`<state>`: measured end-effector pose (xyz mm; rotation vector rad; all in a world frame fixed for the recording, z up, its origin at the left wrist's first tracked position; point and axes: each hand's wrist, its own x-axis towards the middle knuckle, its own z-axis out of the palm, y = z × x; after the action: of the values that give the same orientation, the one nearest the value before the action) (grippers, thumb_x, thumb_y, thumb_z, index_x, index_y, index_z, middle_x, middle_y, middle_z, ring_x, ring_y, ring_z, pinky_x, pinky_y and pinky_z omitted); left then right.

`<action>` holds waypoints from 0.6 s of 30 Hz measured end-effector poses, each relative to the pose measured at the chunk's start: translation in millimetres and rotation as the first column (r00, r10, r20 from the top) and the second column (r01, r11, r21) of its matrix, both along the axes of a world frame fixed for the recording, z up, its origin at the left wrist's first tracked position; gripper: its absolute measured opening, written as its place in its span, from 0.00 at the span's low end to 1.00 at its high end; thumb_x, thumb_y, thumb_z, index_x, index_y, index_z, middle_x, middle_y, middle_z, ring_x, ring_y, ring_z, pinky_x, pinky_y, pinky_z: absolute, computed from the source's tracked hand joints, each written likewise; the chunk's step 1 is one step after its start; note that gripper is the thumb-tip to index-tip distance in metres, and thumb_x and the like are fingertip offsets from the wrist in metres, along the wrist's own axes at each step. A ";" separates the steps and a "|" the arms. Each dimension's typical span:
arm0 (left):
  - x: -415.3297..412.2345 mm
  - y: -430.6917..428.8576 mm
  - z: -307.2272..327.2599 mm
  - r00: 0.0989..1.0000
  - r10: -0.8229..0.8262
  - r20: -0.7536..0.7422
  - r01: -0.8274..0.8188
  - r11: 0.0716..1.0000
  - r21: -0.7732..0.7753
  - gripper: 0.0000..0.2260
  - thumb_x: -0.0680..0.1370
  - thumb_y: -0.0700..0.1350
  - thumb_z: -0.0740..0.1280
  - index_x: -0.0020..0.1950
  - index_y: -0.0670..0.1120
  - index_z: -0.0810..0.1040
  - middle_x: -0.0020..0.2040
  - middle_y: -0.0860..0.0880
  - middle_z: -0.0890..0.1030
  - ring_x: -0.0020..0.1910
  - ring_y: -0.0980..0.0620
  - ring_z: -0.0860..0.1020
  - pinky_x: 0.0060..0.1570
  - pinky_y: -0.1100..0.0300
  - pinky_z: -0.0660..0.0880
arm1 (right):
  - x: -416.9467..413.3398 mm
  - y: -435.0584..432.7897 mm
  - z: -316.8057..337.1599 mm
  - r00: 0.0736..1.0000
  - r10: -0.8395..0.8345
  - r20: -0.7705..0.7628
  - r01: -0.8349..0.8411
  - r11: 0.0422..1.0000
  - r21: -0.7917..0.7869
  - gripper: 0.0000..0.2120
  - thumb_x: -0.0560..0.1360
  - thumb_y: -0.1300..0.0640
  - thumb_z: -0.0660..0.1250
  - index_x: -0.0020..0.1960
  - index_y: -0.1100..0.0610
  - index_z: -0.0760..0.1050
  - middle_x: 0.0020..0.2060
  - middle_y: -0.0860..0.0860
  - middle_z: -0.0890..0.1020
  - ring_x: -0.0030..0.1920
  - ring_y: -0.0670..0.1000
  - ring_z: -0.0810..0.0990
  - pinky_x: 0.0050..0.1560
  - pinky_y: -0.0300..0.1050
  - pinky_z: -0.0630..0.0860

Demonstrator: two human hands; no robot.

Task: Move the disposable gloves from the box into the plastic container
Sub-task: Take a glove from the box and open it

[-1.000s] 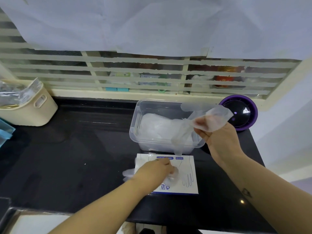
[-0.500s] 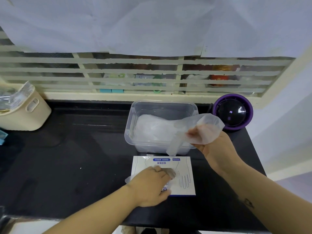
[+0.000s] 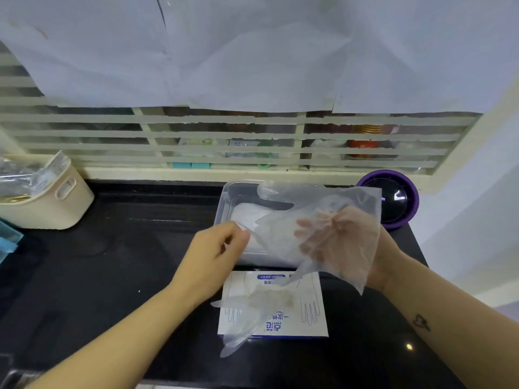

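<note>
Black surface (image 3: 112, 262), right hand (image 3: 383, 254) fingers bunched gripping a clear glove (image 3: 323, 203) over the plastic container (image 3: 233, 192), left hand (image 3: 216, 248) fingers pinching its left edge, a loose glove (image 3: 247, 313) spilling from the near box (image 3: 314, 318).

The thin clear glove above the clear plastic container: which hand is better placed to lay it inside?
Right, probably: the right hand grips the thin clear glove over the clear plastic container; the left hand pinches only its edge.
</note>
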<state>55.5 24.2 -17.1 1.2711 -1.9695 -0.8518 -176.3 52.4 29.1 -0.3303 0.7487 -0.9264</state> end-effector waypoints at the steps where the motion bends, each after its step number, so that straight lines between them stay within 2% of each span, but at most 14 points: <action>1: 2.1 -7.3 6.6 0.993 0.079 -0.092 -0.072 0.995 0.071 0.17 0.79 0.57 0.60 0.37 0.47 0.75 0.35 0.51 0.76 0.37 0.56 0.74 0.40 0.64 0.70 | 0.9 -1.5 -0.9 0.999 0.048 0.022 -0.048 0.999 -0.013 0.23 0.39 0.59 0.84 0.31 0.58 0.80 0.38 0.55 0.79 0.36 0.52 0.78 0.38 0.42 0.78; 3: 4.2 -22.1 21.9 0.964 0.151 -0.217 -0.098 0.966 0.239 0.12 0.80 0.58 0.60 0.50 0.53 0.76 0.48 0.55 0.78 0.52 0.54 0.77 0.53 0.60 0.73 | 1.4 -4.6 -5.2 0.996 0.090 0.003 -0.089 0.994 -0.064 0.19 0.43 0.59 0.83 0.30 0.58 0.79 0.39 0.54 0.76 0.40 0.53 0.75 0.43 0.46 0.77; 4: 4.5 -27.8 30.1 0.973 0.129 -0.191 -0.071 0.956 0.285 0.18 0.76 0.62 0.60 0.61 0.55 0.73 0.58 0.59 0.75 0.60 0.57 0.74 0.59 0.60 0.70 | 4.6 -4.7 -2.5 0.995 0.100 -0.001 -0.100 0.993 -0.069 0.19 0.44 0.59 0.83 0.31 0.58 0.79 0.39 0.54 0.76 0.41 0.53 0.73 0.44 0.47 0.76; 5: 3.5 -30.6 38.2 0.990 0.073 -0.118 -0.035 0.954 0.297 0.30 0.71 0.65 0.61 0.71 0.57 0.66 0.65 0.62 0.69 0.65 0.61 0.68 0.63 0.61 0.66 | 6.5 -5.1 -3.1 0.995 0.097 0.006 -0.096 0.993 -0.064 0.20 0.44 0.60 0.83 0.32 0.58 0.78 0.38 0.55 0.77 0.41 0.53 0.73 0.44 0.48 0.77; 6: 1.9 -34.2 43.9 0.999 -0.005 -0.045 0.018 0.952 0.304 0.40 0.67 0.66 0.63 0.77 0.57 0.56 0.69 0.64 0.63 0.68 0.64 0.63 0.65 0.63 0.61 | 7.4 -6.3 -4.6 0.995 0.094 0.032 -0.092 0.994 -0.066 0.21 0.44 0.61 0.83 0.33 0.59 0.76 0.38 0.56 0.78 0.40 0.55 0.75 0.43 0.49 0.78; 7: -2.1 -37.2 49.4 0.996 -0.085 0.012 0.077 0.945 0.318 0.45 0.66 0.67 0.65 0.79 0.58 0.49 0.70 0.65 0.60 0.69 0.65 0.59 0.66 0.63 0.59 | 8.5 -7.8 -5.2 0.992 0.113 0.050 -0.109 0.991 -0.073 0.22 0.45 0.61 0.83 0.34 0.60 0.76 0.38 0.57 0.79 0.39 0.56 0.78 0.42 0.50 0.79; 9: -11.4 -44.2 55.7 0.972 -0.225 0.065 0.180 0.897 0.404 0.49 0.67 0.70 0.68 0.79 0.59 0.43 0.70 0.65 0.63 0.72 0.62 0.60 0.71 0.60 0.58 | 14.4 -11.1 -6.1 0.976 0.217 0.028 -0.212 0.969 -0.128 0.20 0.51 0.58 0.82 0.40 0.61 0.81 0.42 0.57 0.81 0.41 0.56 0.81 0.46 0.55 0.79; 11: -16.5 -52.5 54.6 0.943 -0.328 0.054 0.248 0.803 0.542 0.47 0.67 0.70 0.68 0.79 0.60 0.48 0.69 0.63 0.68 0.73 0.56 0.63 0.74 0.51 0.59 | 19.7 -17.0 -9.6 0.946 0.324 0.011 -0.316 0.930 -0.186 0.30 0.57 0.55 0.80 0.57 0.62 0.80 0.47 0.57 0.81 0.46 0.54 0.81 0.51 0.54 0.77; 12: -17.6 -55.3 50.8 0.928 -0.373 -0.014 0.302 0.728 0.616 0.44 0.67 0.69 0.69 0.78 0.58 0.55 0.70 0.60 0.70 0.73 0.53 0.65 0.74 0.48 0.60 | 22.3 -17.8 -9.5 0.932 0.362 0.022 -0.349 0.913 -0.212 0.31 0.60 0.55 0.78 0.61 0.62 0.78 0.48 0.56 0.80 0.47 0.54 0.80 0.53 0.52 0.76; 14: -17.3 -59.3 42.0 0.891 -0.367 -0.267 0.438 0.542 0.717 0.35 0.69 0.64 0.71 0.73 0.53 0.68 0.69 0.51 0.75 0.70 0.48 0.71 0.72 0.44 0.63 | 24.4 -20.0 -10.2 0.925 0.379 0.032 -0.358 0.895 -0.267 0.27 0.63 0.54 0.76 0.59 0.61 0.77 0.47 0.55 0.80 0.47 0.53 0.78 0.54 0.51 0.76; 16: -11.9 -62.5 35.8 0.861 -0.268 -0.431 0.507 0.388 0.770 0.30 0.72 0.59 0.71 0.70 0.48 0.71 0.68 0.44 0.76 0.68 0.44 0.73 0.71 0.46 0.66 | 20.1 -22.2 -9.1 0.941 0.334 -0.055 -0.336 0.902 -0.272 0.22 0.58 0.51 0.80 0.50 0.58 0.83 0.47 0.56 0.81 0.49 0.54 0.80 0.53 0.53 0.76; 18: -2.3 -65.3 29.5 0.827 -0.252 -0.502 0.559 0.280 0.780 0.30 0.74 0.58 0.70 0.72 0.46 0.69 0.70 0.41 0.73 0.70 0.41 0.71 0.70 0.48 0.68 | 17.1 -23.1 -7.9 0.953 0.289 -0.089 -0.302 0.912 -0.276 0.18 0.57 0.49 0.80 0.44 0.54 0.85 0.50 0.55 0.83 0.52 0.55 0.81 0.56 0.55 0.76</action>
<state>53.2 -41.1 12.4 0.9804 -1.5389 -2.5292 -159.2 29.3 21.2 -0.7045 0.5844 -0.7386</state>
